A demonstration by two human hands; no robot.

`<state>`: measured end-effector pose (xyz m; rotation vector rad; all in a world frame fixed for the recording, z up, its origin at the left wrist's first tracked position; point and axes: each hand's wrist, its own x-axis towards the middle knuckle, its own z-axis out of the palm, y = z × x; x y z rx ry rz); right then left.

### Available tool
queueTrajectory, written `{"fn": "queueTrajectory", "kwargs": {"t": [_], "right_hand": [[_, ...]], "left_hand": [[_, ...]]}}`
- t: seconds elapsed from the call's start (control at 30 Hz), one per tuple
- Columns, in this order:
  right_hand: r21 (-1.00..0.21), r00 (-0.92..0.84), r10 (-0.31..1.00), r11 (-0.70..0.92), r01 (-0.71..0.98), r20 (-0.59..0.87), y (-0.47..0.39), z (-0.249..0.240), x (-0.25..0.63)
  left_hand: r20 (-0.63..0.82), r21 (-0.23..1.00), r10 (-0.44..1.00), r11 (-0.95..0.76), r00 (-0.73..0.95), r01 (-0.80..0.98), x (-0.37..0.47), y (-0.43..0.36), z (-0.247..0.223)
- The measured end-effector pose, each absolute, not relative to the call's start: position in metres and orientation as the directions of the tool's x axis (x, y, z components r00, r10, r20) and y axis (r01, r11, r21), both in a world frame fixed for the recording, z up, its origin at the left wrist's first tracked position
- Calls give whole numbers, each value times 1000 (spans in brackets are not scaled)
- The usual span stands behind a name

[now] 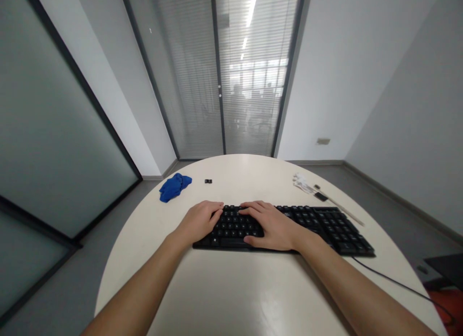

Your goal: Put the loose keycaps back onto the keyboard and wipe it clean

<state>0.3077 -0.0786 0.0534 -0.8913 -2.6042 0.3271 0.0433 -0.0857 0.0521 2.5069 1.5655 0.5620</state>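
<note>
A black computer keyboard (235, 227) lies on the round cream table, its left end nearest the middle. My left hand (200, 222) rests over the keyboard's left end, fingers pointing right across the upper keys and thumb apart from them. Over the keys right of it lies my right hand (273, 225), with its fingers stretched out to the left and its thumb spread low near the front row. Neither hand holds anything that I can see. The palms and the keys beneath them are hidden.
On the table (231, 288) are a crumpled blue cloth (175, 186), two tiny black pieces (208, 181), a white bundle (302, 182), a small dark pad (320, 196) and a thin pale stick (345, 211). A black cable (394, 280) runs off the right edge.
</note>
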Motion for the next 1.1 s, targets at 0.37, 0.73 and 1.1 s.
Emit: {"fn": "queueTrajectory", "kwargs": {"t": [0.37, 0.73, 1.1], "right_hand": [[-326, -735, 622, 778, 538, 270, -79, 54, 308], [-322, -730, 624, 777, 541, 278, -78, 52, 309], [-342, -727, 626, 774, 533, 283, -79, 51, 310]], "left_hand": [[353, 380, 883, -438, 310, 815, 33, -69, 44], [379, 239, 898, -327, 222, 914, 1, -2, 27], [320, 170, 894, -381, 314, 909, 2, 44, 13]]}}
